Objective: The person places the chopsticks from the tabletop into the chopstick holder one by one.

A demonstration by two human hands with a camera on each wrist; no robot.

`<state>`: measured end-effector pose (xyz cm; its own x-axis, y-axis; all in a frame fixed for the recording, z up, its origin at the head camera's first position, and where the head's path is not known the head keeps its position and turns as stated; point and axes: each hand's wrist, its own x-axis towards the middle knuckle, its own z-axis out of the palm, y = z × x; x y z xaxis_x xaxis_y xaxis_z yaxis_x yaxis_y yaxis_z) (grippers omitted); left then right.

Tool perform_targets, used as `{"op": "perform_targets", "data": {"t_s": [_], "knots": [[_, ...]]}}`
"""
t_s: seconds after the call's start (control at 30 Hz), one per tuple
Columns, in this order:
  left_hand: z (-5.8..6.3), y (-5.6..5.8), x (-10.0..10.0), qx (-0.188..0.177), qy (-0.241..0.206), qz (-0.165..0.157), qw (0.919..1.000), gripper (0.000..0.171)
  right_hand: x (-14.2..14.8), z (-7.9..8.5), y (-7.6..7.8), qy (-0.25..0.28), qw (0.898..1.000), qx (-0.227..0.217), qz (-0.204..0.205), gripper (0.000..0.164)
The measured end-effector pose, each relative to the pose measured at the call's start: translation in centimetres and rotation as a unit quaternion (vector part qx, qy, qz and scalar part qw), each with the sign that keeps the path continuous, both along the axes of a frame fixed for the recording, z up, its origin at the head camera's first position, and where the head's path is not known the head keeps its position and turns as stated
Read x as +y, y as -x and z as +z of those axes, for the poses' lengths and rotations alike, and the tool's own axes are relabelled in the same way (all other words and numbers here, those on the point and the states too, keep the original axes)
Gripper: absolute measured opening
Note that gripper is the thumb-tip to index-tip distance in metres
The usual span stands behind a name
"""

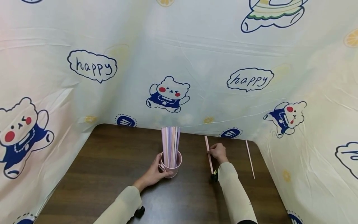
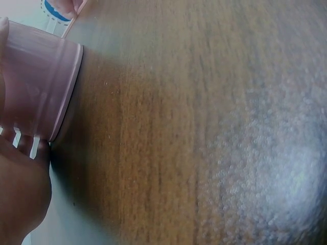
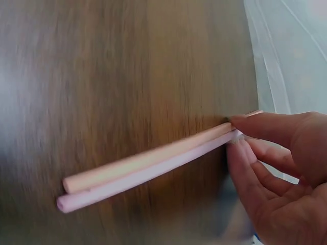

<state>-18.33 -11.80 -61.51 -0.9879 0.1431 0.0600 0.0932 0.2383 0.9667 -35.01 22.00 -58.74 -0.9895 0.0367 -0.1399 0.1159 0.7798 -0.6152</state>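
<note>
My left hand (image 1: 153, 173) holds a pink plastic cup (image 1: 174, 173) from its left side, the thumb across its front. Many pastel straws (image 1: 170, 144) stand upright in the cup, in pink, lilac and white. In the left wrist view the cup's wall (image 2: 36, 76) tilts across the upper left, close over the table. To the right, my right hand (image 1: 219, 152) pinches straws between thumb and fingertips. The right wrist view shows a peach straw (image 3: 148, 157) and a pink straw (image 3: 148, 176) side by side at these fingers.
Another pink straw (image 1: 250, 159) lies on the dark wooden table (image 1: 117, 165), right of my right hand. A pale printed cloth (image 1: 207, 102) hangs behind the table and along both sides. A black wrist strap piece (image 1: 214, 176) sits at my right cuff.
</note>
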Motion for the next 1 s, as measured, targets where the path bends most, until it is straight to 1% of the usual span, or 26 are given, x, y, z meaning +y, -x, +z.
{"op": "perform_targets", "data": {"t_s": [0.1,0.27,0.37,0.53,0.63,0.8,0.93,1.0], "knots": [[0.0,0.0,0.0,-0.003,0.010,-0.001,0.9999,0.102,-0.6,0.0,-0.3,0.011,1.000,-0.010,0.001,0.014],[0.1,0.0,0.0,-0.008,0.011,0.000,0.9999,0.103,-1.4,0.2,-0.4,0.037,0.999,-0.036,0.011,0.008],[0.1,-0.1,0.0,-0.007,0.011,0.001,0.9999,0.104,-1.9,0.3,-0.4,0.041,0.998,-0.054,0.016,0.007],[0.1,-0.2,-0.1,-0.009,0.020,0.002,0.9998,0.104,-2.2,0.4,-0.5,0.044,0.996,-0.080,0.009,0.006],[0.1,-0.3,-0.2,-0.013,0.023,0.002,0.9997,0.104,-2.1,0.3,-0.5,0.058,0.995,-0.083,0.004,0.005],[0.1,-0.2,-0.2,-0.011,0.022,0.001,0.9997,0.104,-1.7,0.0,-0.4,0.110,0.991,-0.073,-0.008,0.006],[0.2,-0.2,-0.2,-0.008,0.026,0.000,0.9996,0.104,-1.1,0.1,-0.8,0.182,0.980,-0.081,-0.021,0.008],[0.2,-0.1,-0.2,-0.004,0.025,-0.001,0.9997,0.104,-1.0,0.3,-1.1,0.219,0.971,-0.087,-0.029,0.009]]}}
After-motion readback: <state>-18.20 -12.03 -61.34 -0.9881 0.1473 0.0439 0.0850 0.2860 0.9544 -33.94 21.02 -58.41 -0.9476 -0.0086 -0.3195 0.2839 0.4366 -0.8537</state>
